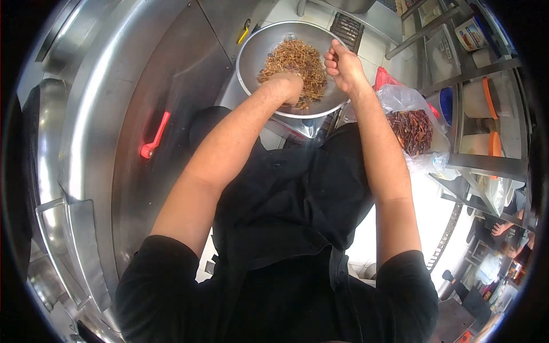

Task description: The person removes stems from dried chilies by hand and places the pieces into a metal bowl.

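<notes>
A wide metal bowl (251, 63) holds a heap of thin, brownish-yellow dried stems (294, 57). My left hand (287, 87) reaches into the near side of the heap, its fingers hidden among the stems. Over the bowl's right rim, my right hand (345, 67) is closed with the fingers curled in; what it holds, if anything, is hidden. To the right of the bowl lies an open clear plastic bag (398, 97) with dark red dried chillies (413, 131) in it.
Steel panels with a red handle (155, 135) and a yellow handle (244, 31) stand on the left. Metal shelving (486, 164) with tubs and containers runs along the right. A floor grate (346, 31) lies behind the bowl. Another person's hand (501, 228) shows at far right.
</notes>
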Demonstrator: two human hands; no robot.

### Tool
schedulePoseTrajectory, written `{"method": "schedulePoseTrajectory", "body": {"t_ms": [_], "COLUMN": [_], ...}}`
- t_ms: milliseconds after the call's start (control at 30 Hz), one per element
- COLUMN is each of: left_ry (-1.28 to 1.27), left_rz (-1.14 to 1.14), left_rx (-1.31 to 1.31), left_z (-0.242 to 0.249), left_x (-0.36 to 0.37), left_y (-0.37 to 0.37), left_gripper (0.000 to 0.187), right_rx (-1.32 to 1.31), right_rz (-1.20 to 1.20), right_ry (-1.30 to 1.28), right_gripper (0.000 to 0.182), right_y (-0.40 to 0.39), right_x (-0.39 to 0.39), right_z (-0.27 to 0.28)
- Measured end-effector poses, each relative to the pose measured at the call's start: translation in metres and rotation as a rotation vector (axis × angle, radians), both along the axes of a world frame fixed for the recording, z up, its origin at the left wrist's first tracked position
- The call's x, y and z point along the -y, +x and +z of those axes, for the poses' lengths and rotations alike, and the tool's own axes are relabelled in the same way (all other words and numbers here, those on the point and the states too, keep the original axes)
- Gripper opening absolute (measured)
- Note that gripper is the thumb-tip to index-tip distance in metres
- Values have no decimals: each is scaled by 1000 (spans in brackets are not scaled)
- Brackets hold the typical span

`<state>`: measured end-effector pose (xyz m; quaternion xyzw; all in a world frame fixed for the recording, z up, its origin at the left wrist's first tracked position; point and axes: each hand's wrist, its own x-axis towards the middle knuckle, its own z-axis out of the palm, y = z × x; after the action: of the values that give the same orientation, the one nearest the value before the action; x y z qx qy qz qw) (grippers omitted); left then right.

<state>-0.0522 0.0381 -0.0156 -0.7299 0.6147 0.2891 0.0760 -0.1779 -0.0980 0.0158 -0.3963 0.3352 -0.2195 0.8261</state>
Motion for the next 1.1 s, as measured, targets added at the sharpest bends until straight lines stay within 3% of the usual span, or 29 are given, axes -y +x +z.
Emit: {"method": "schedulePoseTrajectory", "body": {"t_ms": [133, 233, 333, 533, 633, 733, 833, 1033, 1100], "left_ry": [30, -105, -253, -358, -423, -436, -422, -486, -481], "left_rz": [22, 70, 171, 410, 418, 395, 406, 392, 406], "left_rx": [113, -18, -131, -422, -560, -660, -685, -826, -896], "left_z": [0, 1, 11, 32, 27, 15, 20, 30, 31], "left_x": [1, 5, 7, 2, 5, 10, 11, 5, 5], "left_y": [3, 18, 34, 43, 45, 44, 39, 39, 38], "left_gripper": [22, 24, 23, 28, 28, 28, 26, 25, 24], "right_rx": [-75, -204, -400, -352, -589, -548, -305, -84, -90], "right_rz": [162, 339, 349, 193, 128, 266, 287, 360, 358], "right_ry": [-138, -371, -560, -784, -898, -672, -576, -221, -215], "right_gripper": [17, 18, 22, 39, 40, 34, 26, 21, 21], "right_y": [-2, -7, -4, 8, 12, 8, 7, 2, 0], "right_x": [-4, -3, -12, -24, -26, -31, -36, -20, -20], "right_z": [-3, -8, -9, -9, -9, 4, 4, 5, 9]}}
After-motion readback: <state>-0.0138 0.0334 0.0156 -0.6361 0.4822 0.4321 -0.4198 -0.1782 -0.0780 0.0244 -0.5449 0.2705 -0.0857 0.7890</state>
